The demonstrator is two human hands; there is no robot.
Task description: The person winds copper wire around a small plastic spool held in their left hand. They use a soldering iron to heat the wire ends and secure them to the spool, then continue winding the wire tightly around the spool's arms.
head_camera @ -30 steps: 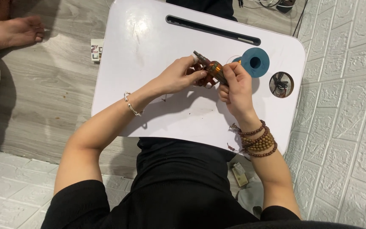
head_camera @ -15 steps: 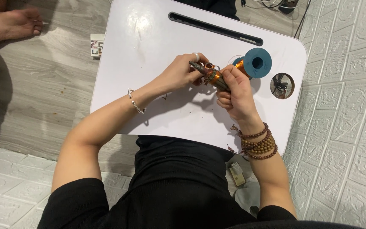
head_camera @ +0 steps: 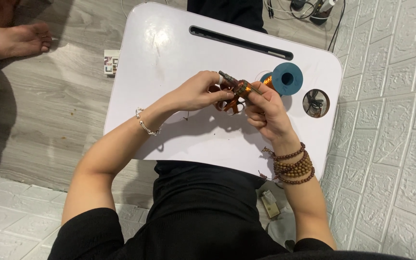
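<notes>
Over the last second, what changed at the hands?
Little. Both hands stayed on the copper-wound part: left hand pinching one side, right hand gripping the other. The part's dark tip tilted slightly; nothing taken or let go. The blue spool and white table stayed put.

Glossy white plastic table (head_camera: 169, 58), shiny copper wire (head_camera: 240, 91)

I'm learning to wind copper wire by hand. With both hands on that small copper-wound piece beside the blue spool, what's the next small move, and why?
Probably one more turn of wire, pulled snug. The right hand grips the small copper-wound piece over the white table, the left hand pinches at its side, and the blue spool with its copper wire sits just behind, so the feed seems close. Whether the wire is taut is too fine to tell.
</notes>
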